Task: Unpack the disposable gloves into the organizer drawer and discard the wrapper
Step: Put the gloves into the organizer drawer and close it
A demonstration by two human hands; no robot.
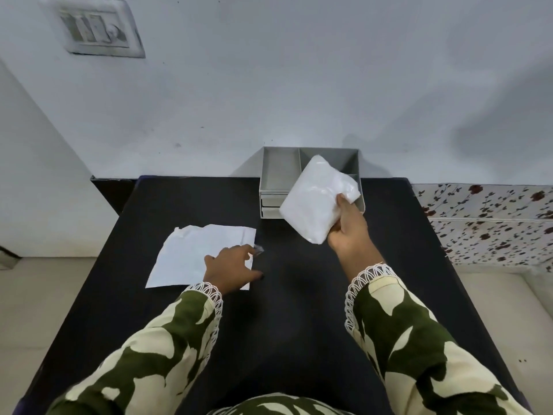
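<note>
My right hand (348, 232) grips a white, soft bundle of disposable gloves (317, 197) and holds it in the air, in front of and partly over the grey organizer (279, 172). The organizer stands at the far edge of the black table (284, 295), against the wall, with open compartments on top and drawer fronts below. The torn white wrapper (191, 253) lies flat on the table at the left. My left hand (232, 269) rests on the wrapper's right edge, fingers spread, and a small clear scrap (258, 250) lies at its fingertips.
A light wall rises right behind the organizer, with a switch plate (95, 28) at the upper left. A flowered cloth surface (484, 223) lies to the right of the table. Pale floor shows on both sides.
</note>
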